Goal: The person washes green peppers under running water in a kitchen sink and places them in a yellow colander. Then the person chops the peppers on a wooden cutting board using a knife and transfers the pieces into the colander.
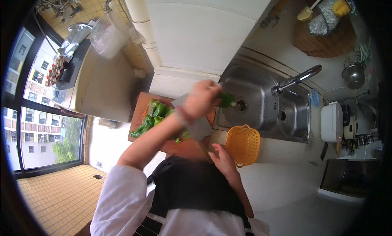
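My left hand [203,96] is blurred and reaches across to the sink's near left corner. In its fingers is a dark green pepper piece [226,100] with a pale stem end, held over the steel sink basin [257,119]. Below my left wrist lies a broad-bladed kitchen knife [199,128], partly hidden by the arm. My right hand [226,162] is beside the knife's handle, fingers apart; whether the fingertips touch it is unclear. Several green peppers [159,109] and small cut bits rest on the wooden cutting board [174,148], partly covered by my left forearm.
A yellow plastic basket [243,145] stands right of my right hand, against the sink's front edge. The chrome faucet [295,79] arches over the double sink. A white appliance [331,122] sits farther right. At left are a cabinet [104,79] and an egg tray [55,71].
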`<action>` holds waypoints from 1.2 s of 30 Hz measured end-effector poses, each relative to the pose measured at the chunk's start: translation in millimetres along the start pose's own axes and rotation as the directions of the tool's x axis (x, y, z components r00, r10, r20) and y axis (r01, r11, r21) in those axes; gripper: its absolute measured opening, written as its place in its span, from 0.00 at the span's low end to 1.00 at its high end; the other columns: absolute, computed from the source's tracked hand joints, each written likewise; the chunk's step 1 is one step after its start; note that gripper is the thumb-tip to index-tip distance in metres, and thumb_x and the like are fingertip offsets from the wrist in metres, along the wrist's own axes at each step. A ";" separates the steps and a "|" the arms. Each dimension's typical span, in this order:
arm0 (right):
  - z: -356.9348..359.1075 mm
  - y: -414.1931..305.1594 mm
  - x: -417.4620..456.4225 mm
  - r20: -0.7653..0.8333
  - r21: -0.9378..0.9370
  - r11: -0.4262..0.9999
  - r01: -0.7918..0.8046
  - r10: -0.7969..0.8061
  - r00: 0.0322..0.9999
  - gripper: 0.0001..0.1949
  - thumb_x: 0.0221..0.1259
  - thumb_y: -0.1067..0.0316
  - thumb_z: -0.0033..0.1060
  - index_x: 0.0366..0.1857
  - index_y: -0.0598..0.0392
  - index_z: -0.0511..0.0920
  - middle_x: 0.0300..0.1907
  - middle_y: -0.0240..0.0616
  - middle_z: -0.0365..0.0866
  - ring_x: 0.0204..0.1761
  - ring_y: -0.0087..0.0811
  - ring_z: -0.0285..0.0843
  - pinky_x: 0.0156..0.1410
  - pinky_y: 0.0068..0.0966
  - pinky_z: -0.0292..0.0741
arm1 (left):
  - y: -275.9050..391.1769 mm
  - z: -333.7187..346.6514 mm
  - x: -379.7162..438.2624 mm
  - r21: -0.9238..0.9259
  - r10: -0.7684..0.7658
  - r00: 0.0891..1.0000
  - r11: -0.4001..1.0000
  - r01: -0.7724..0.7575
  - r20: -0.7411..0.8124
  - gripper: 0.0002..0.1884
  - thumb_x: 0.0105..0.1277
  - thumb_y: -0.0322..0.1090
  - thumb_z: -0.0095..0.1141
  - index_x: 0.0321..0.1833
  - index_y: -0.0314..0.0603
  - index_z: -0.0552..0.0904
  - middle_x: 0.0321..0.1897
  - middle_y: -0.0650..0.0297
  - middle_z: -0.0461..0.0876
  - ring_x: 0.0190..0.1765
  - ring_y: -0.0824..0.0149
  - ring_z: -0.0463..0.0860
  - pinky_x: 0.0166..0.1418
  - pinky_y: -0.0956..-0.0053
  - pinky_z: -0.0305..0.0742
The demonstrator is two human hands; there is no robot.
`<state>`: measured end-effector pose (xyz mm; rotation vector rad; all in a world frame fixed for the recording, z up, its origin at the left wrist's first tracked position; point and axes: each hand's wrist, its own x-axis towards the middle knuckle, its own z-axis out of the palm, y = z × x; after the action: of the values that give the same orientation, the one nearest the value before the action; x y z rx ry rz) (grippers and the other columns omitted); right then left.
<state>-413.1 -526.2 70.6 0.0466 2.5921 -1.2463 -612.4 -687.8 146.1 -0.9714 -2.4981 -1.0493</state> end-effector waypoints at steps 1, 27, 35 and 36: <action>10.7 1.9 1.9 -0.007 -0.089 0.996 0.029 -0.030 1.000 0.21 0.57 0.61 0.63 0.51 0.60 0.73 0.48 0.51 0.76 0.51 0.48 0.73 0.57 0.40 0.70 | -17.0 -27.3 -21.2 -0.017 -0.089 0.996 0.996 0.088 -0.032 0.12 0.56 0.31 0.60 0.42 0.38 0.78 0.40 0.54 0.75 0.49 0.51 0.73 0.53 0.61 0.71; -3.3 -15.0 -26.0 -0.023 0.402 0.916 -0.005 0.016 1.000 0.10 0.58 0.66 0.59 0.37 0.58 0.70 0.24 0.37 0.74 0.26 0.31 0.75 0.32 0.28 0.72 | -146.4 -62.4 -220.9 0.013 -0.614 0.752 0.773 0.635 -0.239 0.16 0.66 0.31 0.46 0.55 0.35 0.77 0.52 0.50 0.79 0.58 0.50 0.75 0.62 0.62 0.69; 24.9 20.8 -74.8 0.265 0.740 0.553 -0.382 0.282 0.922 0.06 0.64 0.69 0.53 0.30 0.55 0.69 0.17 0.29 0.67 0.16 0.20 0.65 0.21 0.20 0.64 | -59.1 -58.9 -194.7 0.126 -0.359 0.878 0.901 0.414 -0.317 0.13 0.58 0.21 0.53 0.46 0.39 0.80 0.43 0.54 0.81 0.47 0.51 0.78 0.52 0.61 0.73; 25.9 27.0 -83.8 0.329 0.756 0.474 -0.451 0.320 0.888 0.06 0.63 0.69 0.54 0.30 0.55 0.70 0.17 0.29 0.68 0.17 0.21 0.66 0.22 0.21 0.65 | -43.7 -47.7 -201.3 0.189 -0.326 0.929 0.915 0.357 -0.176 0.14 0.56 0.20 0.53 0.45 0.41 0.80 0.41 0.56 0.81 0.45 0.54 0.79 0.49 0.64 0.74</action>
<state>-322.6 -522.0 55.5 0.6628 1.4943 -2.0263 -493.2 -840.9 62.3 -0.3880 -2.6492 -0.8709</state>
